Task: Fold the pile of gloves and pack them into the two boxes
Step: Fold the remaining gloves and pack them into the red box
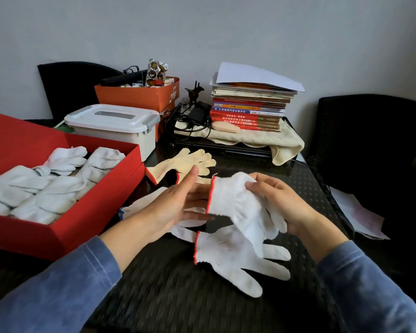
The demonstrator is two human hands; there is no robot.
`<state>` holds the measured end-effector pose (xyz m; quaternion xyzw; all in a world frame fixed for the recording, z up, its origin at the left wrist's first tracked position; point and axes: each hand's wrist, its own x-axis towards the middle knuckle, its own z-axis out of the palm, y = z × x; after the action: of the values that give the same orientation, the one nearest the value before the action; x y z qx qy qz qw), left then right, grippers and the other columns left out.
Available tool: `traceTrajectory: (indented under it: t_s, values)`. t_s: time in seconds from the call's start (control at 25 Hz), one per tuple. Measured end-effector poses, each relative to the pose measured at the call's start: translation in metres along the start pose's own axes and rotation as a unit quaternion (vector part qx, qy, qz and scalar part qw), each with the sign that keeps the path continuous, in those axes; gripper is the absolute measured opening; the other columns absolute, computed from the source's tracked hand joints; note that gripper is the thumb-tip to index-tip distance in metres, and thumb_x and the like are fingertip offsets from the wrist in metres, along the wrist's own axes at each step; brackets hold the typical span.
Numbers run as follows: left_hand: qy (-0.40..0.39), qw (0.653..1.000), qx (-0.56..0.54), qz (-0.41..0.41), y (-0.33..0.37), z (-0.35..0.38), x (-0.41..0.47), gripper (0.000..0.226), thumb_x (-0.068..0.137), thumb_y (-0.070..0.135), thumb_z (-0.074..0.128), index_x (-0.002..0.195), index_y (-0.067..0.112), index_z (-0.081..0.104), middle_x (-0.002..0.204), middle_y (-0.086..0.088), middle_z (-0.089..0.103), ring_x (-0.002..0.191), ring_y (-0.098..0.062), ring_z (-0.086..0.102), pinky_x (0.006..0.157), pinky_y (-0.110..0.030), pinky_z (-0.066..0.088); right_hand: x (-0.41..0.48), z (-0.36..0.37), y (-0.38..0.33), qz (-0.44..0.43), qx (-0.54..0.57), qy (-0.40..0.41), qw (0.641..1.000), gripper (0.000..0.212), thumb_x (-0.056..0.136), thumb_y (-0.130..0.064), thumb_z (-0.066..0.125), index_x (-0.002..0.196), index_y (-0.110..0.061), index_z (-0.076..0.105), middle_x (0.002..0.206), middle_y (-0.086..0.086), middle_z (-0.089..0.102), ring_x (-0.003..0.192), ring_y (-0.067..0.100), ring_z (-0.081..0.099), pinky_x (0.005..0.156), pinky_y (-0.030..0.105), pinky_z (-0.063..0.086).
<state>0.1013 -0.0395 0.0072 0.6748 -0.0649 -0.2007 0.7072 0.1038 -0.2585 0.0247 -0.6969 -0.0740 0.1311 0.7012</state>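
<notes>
head view: the only view; everything below is read from it.
right hand (282,200): grips the held glove (235,203) near the palm, thumb on top, fingers curled behind it.
left hand (178,200): open, fingers straight, palm turned toward the red-edged cuff of the held glove; whether it touches the cuff cannot be told.
held glove: white, lifted above the table (168,296), cuff pointing left, fingers drooping down to the right, not yet folded.
flat glove (235,258): white, red cuff, lies spread on the table just below the held glove; probably its mate.
cream gloves (185,162): a pair lying behind the hands, near the red box's corner, unfolded.
other glove (142,205): white, partly hidden under the left forearm.
red box (82,212): on the left, open, largely filled with folded gloves (46,188).
second box: not clearly picked out; cannot tell which it is.
step: picking up and straightening one glove before the fold; a few loose gloves are left, so the task looks well along.
next move needs: left hand takes the cuff, glove pulled flat or laid on the flat glove, fingers folded toward the cuff, then the bundle goes left into the red box.
clutter: books (247,109), towel (281,143) and white bin (113,121) sit at the back, out of the way.
</notes>
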Motion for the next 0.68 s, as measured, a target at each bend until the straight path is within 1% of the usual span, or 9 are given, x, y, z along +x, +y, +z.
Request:
traceTrajectory:
  t_s: [0.08, 0.12, 0.2, 0.28, 0.36, 0.4, 0.48, 0.56, 0.68]
  values:
    - [-0.02, 1.0, -0.01, -0.009, 0.0, 0.004, -0.005, 0.075, 0.068, 0.07, 0.048, 0.11, 0.012, 0.07, 0.109, -0.018, 0.069, 0.103, -0.028, 0.064, 0.088, -0.038, 0.054, -0.005, 0.004, 0.006, 0.012, -0.015, -0.016, 1.0, 0.01, 0.093, -0.016, 0.054, 0.09, -0.007, 0.058, 0.085, 0.013, 0.061, 0.075, 0.022, 0.059, 0.068, 0.031, 0.049]
    - [-0.009, 1.0, 0.01, 0.005, -0.002, 0.006, -0.006, 0.065, 0.073, 0.063, 0.055, 0.11, 0.012, 0.07, 0.109, -0.017, 0.069, 0.104, -0.028, 0.065, 0.089, -0.038, 0.053, -0.006, 0.004, 0.009, 0.017, -0.029, -0.014, 0.999, 0.01, 0.092, -0.016, 0.055, 0.092, -0.007, 0.059, 0.086, 0.012, 0.062, 0.076, 0.022, 0.059, 0.068, 0.031, 0.05]
    - [0.041, 0.995, 0.084, 0.046, -0.006, 0.009, -0.009, 0.029, 0.084, 0.033, 0.066, 0.104, 0.012, 0.071, 0.101, -0.009, 0.074, 0.1, -0.024, 0.068, 0.088, -0.033, 0.053, -0.007, 0.002, 0.016, 0.028, -0.066, -0.009, 0.997, 0.016, 0.091, -0.019, 0.059, 0.098, -0.005, 0.06, 0.09, 0.014, 0.065, 0.081, 0.025, 0.061, 0.074, 0.036, 0.051]
    - [0.079, 0.987, 0.122, 0.063, -0.008, 0.011, -0.012, 0.013, 0.087, 0.015, 0.066, 0.099, 0.013, 0.07, 0.092, -0.003, 0.075, 0.091, -0.017, 0.07, 0.081, -0.023, 0.054, -0.01, -0.004, 0.019, 0.043, -0.122, -0.006, 0.992, 0.028, 0.086, -0.024, 0.066, 0.104, -0.002, 0.059, 0.095, 0.015, 0.068, 0.085, 0.028, 0.063, 0.082, 0.044, 0.051]
    - [0.099, 0.988, 0.104, 0.061, -0.008, 0.012, -0.013, 0.011, 0.088, 0.01, 0.065, 0.098, 0.011, 0.069, 0.09, -0.004, 0.075, 0.086, -0.016, 0.07, 0.072, -0.018, 0.055, -0.015, -0.009, 0.019, 0.06, -0.145, -0.013, 0.987, 0.035, 0.081, -0.027, 0.071, 0.105, -0.004, 0.06, 0.099, 0.015, 0.07, 0.088, 0.028, 0.067, 0.083, 0.043, 0.052]
    - [0.112, 0.989, 0.084, 0.056, -0.006, 0.012, -0.014, 0.01, 0.089, 0.01, 0.064, 0.098, 0.01, 0.069, 0.09, -0.004, 0.075, 0.082, -0.016, 0.069, 0.065, -0.019, 0.056, -0.017, -0.011, 0.019, 0.068, -0.119, -0.016, 0.99, 0.035, 0.078, -0.026, 0.073, 0.103, -0.004, 0.061, 0.099, 0.015, 0.07, 0.087, 0.028, 0.067, 0.08, 0.04, 0.054]
    - [0.123, 0.99, 0.045, 0.047, -0.003, 0.012, -0.016, 0.01, 0.089, 0.009, 0.063, 0.098, 0.008, 0.068, 0.087, -0.004, 0.073, 0.075, -0.015, 0.067, 0.055, -0.02, 0.055, -0.019, -0.017, 0.019, 0.07, -0.019, -0.009, 0.997, 0.026, 0.073, -0.02, 0.073, 0.089, -0.006, 0.057, 0.086, 0.012, 0.065, 0.073, 0.021, 0.064, 0.063, 0.03, 0.055]
    - [0.11, 0.991, 0.057, 0.049, -0.003, 0.014, -0.017, 0.01, 0.089, 0.009, 0.063, 0.098, 0.009, 0.068, 0.088, -0.003, 0.073, 0.077, -0.014, 0.068, 0.058, -0.02, 0.056, -0.022, -0.023, 0.019, 0.051, 0.001, 0.001, 0.999, 0.018, 0.075, -0.015, 0.07, 0.083, -0.011, 0.054, 0.074, 0.004, 0.06, 0.059, 0.012, 0.057, 0.05, 0.02, 0.049]
    - [0.096, 0.98, 0.147, 0.097, -0.004, 0.015, -0.014, 0.015, 0.087, 0.003, 0.065, 0.093, 0.017, 0.068, 0.089, 0.002, 0.073, 0.082, -0.006, 0.069, 0.07, -0.019, 0.055, -0.022, -0.027, 0.017, 0.001, -0.081, 0.031, 0.996, 0.016, 0.083, -0.003, 0.066, 0.094, -0.012, 0.06, 0.08, 0.001, 0.061, 0.066, 0.009, 0.059, 0.059, 0.017, 0.051]
